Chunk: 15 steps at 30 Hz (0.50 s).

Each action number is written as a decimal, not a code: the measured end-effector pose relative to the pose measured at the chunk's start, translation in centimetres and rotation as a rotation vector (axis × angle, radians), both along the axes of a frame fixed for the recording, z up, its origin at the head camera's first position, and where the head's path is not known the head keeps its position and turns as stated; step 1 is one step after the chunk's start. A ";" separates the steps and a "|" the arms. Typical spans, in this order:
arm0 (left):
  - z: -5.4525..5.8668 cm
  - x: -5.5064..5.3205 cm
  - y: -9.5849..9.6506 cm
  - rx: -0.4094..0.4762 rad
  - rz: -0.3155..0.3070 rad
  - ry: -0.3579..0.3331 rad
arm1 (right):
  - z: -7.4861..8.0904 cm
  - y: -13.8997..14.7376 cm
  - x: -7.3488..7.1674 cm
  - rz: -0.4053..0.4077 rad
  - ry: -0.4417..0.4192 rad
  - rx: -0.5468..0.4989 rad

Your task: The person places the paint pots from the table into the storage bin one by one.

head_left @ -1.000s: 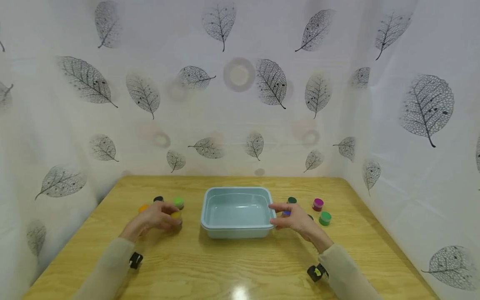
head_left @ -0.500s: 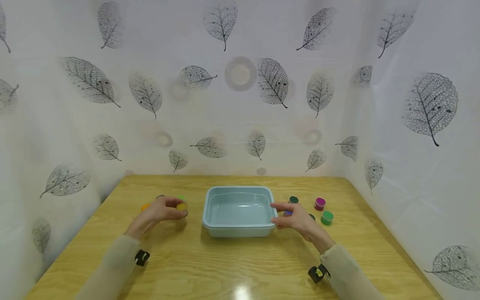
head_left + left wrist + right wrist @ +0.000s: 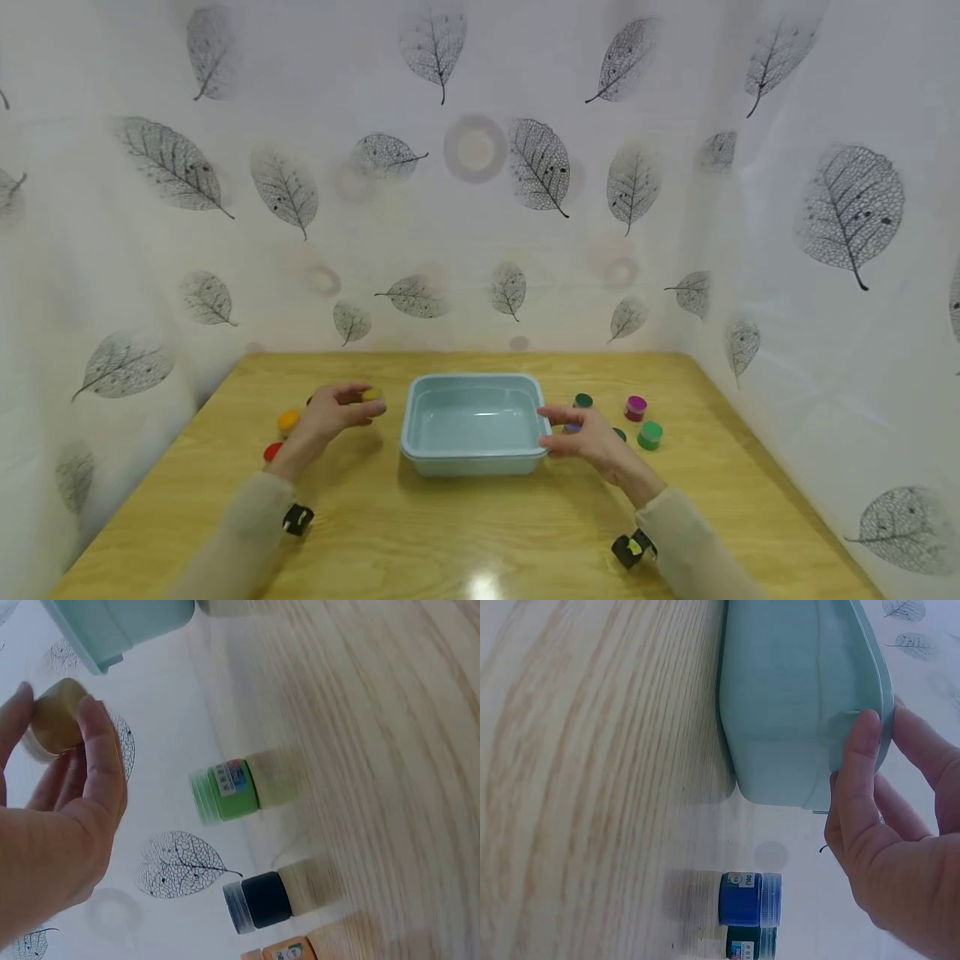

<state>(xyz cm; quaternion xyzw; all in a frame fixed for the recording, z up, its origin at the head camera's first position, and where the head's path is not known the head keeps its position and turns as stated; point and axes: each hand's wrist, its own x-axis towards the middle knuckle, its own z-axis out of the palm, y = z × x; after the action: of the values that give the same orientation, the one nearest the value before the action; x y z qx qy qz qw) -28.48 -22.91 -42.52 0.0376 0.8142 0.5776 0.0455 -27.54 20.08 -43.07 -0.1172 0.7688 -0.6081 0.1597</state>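
Note:
My left hand (image 3: 333,417) pinches a paint jar (image 3: 58,716) filled with ochre-yellow between thumb and fingers. It is held up off the table, left of a light blue-green plastic bin (image 3: 472,465). On the opposite side, my right hand (image 3: 596,446) holds the bin's right rim, the thumb (image 3: 864,735) on the outer wall and the index finger at the edge. The bin sits upright and its visible inside is bare. Near my left hand stand a light green paint jar (image 3: 229,791), a black one (image 3: 262,901) and an orange one (image 3: 288,422).
A red jar (image 3: 273,451) is partly behind my left wrist. Right of the bin stand a blue jar (image 3: 741,898), dark green jar (image 3: 582,401), magenta jar (image 3: 635,408) and green jar (image 3: 650,436). A leaf-print curtain (image 3: 480,250) surrounds the wooden table (image 3: 420,542).
My left hand has lifted the ochre paint jar off the table and carried it right and away from me, closer to the bin. My right hand stays at the bin's rim.

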 end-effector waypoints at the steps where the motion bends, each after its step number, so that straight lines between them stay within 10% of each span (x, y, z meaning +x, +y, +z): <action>1: 0.0 0.0 0.2 -0.005 0.011 0.009 | 0.0 0.0 0.0 -0.001 -0.003 -0.002; 15: 0.4 -0.5 4.9 -0.032 0.116 0.132 | -0.2 -0.2 0.3 -0.008 -0.003 -0.014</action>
<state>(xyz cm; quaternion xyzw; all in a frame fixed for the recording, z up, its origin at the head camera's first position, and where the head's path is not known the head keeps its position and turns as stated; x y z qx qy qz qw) -29.01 -18.01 -42.15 0.0275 0.8255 0.5623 -0.0410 -27.26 19.91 -43.28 -0.1141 0.7648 -0.6141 0.1577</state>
